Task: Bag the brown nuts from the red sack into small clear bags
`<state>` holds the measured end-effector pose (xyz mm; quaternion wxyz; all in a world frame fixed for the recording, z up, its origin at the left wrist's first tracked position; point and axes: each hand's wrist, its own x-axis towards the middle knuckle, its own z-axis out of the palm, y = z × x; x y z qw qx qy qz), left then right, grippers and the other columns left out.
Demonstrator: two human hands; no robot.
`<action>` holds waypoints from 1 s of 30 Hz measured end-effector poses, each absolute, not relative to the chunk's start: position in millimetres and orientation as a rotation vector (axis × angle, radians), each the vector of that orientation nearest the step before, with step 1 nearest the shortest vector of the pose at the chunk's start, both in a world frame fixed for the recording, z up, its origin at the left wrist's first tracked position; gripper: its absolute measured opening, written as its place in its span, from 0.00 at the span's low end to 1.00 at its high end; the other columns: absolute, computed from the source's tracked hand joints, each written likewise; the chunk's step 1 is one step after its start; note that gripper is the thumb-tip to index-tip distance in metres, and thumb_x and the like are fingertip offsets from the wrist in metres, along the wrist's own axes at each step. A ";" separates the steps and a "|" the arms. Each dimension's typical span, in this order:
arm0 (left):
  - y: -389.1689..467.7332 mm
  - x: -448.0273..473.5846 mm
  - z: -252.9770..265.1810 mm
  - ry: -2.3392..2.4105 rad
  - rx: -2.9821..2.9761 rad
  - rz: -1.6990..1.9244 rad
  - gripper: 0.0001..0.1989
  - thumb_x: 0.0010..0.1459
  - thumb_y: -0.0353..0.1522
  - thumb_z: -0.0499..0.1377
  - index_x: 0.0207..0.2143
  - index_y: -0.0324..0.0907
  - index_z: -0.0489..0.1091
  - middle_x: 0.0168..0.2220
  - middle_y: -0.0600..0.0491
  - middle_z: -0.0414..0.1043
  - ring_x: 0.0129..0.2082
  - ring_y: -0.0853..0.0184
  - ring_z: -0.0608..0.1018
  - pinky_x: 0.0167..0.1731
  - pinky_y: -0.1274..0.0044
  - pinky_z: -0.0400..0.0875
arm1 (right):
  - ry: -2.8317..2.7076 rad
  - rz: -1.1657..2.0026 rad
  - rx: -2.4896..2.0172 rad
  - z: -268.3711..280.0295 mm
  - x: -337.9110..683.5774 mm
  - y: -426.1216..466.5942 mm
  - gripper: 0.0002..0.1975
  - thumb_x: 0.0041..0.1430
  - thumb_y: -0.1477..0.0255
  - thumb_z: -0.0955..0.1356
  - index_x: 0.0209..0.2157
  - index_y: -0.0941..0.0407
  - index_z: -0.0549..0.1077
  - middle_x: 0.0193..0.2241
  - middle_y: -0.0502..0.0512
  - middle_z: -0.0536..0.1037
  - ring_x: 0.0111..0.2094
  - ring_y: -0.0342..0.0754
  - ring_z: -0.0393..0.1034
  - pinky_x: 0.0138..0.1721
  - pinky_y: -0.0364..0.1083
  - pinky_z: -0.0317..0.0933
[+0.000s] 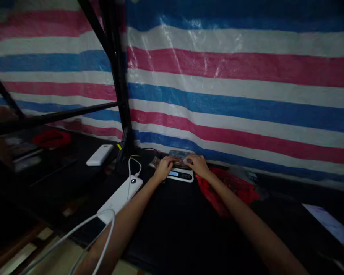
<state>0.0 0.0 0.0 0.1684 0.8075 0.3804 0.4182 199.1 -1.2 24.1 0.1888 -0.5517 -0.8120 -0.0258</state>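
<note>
Both hands rest on a clear packet [180, 157] atop the digital scale [180, 174]: left hand [164, 167] and right hand [199, 165] lie curled over its ends. Centring it before letting go should give a true reading.

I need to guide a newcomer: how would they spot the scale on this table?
Start at the black upright pole before the striped tarp; follow the dark table right to both hands. The small white digital scale lies under them, alone in showing a lit blue display, unlike the two plain white power banks.
</note>
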 end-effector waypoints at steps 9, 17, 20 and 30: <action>6.5 -0.8 -6.3 1.056 2.297 1.213 0.15 0.54 0.23 0.48 0.39 0.41 0.71 0.42 0.52 0.72 0.45 0.67 0.70 0.49 0.71 0.63 | -2.326 -0.144 -1.377 16.3 207.9 3.5 0.09 0.54 0.73 0.65 0.38 0.55 0.72 0.40 0.55 0.74 0.44 0.50 0.64 0.44 0.49 0.54; 3.8 -1.1 -3.0 1.077 2.308 1.206 0.15 0.54 0.22 0.48 0.39 0.40 0.71 0.42 0.51 0.72 0.45 0.67 0.70 0.50 0.71 0.63 | -2.336 -0.122 -1.269 11.6 209.3 6.6 0.05 0.53 0.75 0.65 0.34 0.57 0.70 0.35 0.55 0.73 0.40 0.49 0.63 0.43 0.48 0.56; 2.7 -1.5 -2.4 1.079 2.329 1.192 0.16 0.55 0.22 0.48 0.40 0.40 0.71 0.42 0.52 0.72 0.45 0.67 0.70 0.49 0.72 0.63 | -2.354 -0.111 -1.235 11.2 208.6 7.0 0.06 0.53 0.77 0.64 0.35 0.57 0.70 0.35 0.55 0.73 0.40 0.49 0.63 0.43 0.48 0.57; 2.8 -4.2 0.7 1.227 2.403 1.246 0.15 0.55 0.23 0.49 0.38 0.42 0.72 0.44 0.52 0.70 0.45 0.67 0.68 0.49 0.73 0.62 | -2.286 0.008 -1.201 20.2 210.4 8.8 0.07 0.52 0.80 0.64 0.32 0.57 0.73 0.31 0.54 0.74 0.37 0.48 0.65 0.41 0.47 0.58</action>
